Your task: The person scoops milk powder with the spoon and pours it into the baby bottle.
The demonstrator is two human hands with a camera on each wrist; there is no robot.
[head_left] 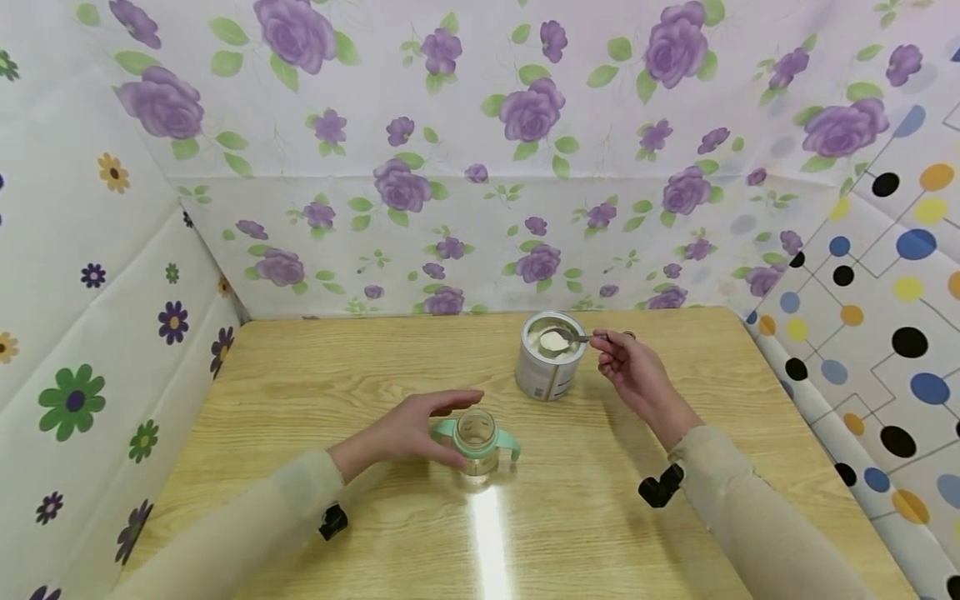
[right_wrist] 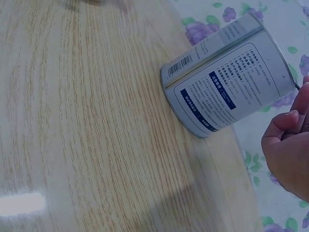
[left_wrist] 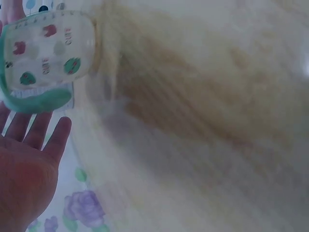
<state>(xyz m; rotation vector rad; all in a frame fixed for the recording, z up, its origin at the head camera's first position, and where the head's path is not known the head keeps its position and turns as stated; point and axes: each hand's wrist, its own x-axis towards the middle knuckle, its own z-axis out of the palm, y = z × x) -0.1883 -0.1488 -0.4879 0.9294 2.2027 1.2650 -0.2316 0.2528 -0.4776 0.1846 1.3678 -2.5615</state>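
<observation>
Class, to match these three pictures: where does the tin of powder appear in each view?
Head: right of centre, the tin stands beside the right hand.
Left wrist: possibly the pale patch behind the green handle; too hidden to tell.
Right wrist: upper right, slanting, label showing.
Shared landmark: the purple-flowered cloth, in all three.

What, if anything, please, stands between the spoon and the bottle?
In the head view, only the can's near rim lies between spoon and bottle; the left hand is beside the bottle, clear of its mouth.
</observation>
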